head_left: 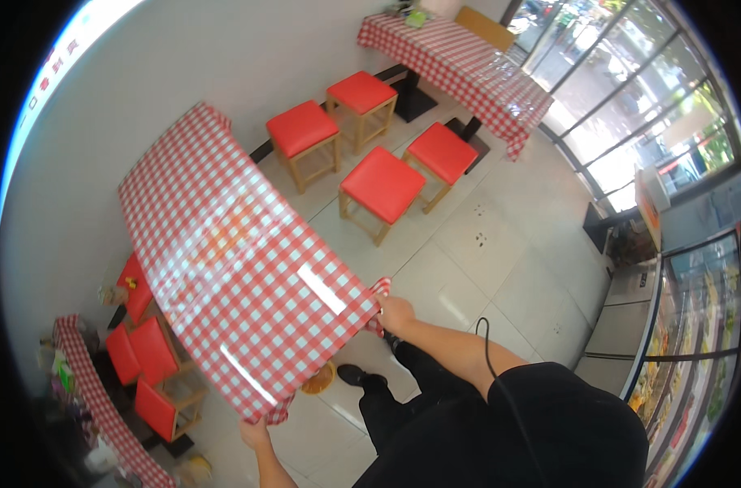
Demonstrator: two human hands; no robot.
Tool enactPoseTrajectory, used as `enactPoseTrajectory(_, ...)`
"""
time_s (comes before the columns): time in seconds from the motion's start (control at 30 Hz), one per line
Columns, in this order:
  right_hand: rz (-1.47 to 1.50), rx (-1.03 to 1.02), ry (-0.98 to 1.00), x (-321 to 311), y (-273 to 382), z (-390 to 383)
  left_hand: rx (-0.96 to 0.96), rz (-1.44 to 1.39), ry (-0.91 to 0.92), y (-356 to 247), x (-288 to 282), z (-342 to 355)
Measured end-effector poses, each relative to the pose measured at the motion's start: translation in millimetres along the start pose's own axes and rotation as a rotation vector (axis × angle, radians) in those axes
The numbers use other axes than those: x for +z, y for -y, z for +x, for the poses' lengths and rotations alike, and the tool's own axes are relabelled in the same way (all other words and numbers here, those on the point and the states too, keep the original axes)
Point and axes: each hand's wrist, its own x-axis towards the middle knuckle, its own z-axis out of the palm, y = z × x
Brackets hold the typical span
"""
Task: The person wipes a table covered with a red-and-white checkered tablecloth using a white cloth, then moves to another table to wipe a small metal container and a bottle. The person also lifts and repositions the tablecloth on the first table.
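Observation:
A red-and-white checked tablecloth [260, 301] with a glossy surface covers the table in front of me, its far end against the wall. At the near left corner, my left hand [256, 435] is closed on the cloth's hanging edge. My right hand [395, 313] grips the bunched cloth at the near right corner, fingers wrapped round it. Between the two hands the near edge of the cloth lies along the tabletop. Bright light reflects off the covering in streaks. Part of a round yellowish-brown thing [319, 380] shows on the floor below the near edge.
Red-topped wooden stools [382, 185] stand beyond the table. More red stools [152, 350] are on its left. Another checked table [460, 61] stands by the windows, and one [106, 407] at lower left. A glass display case [687, 342] is at right. A black cable [500, 382] crosses my body.

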Motion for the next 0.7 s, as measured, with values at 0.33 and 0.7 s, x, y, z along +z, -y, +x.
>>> enactPoseTrajectory(0.33,-0.084,0.059,0.128,-12,-13,7,0.201,0.1,0.155,-40,-18,-11)
enactPoseTrajectory(0.7,0.063,0.044,0.264,-131,-43,-31,0.565,-0.206,0.068,-63,25,-60)
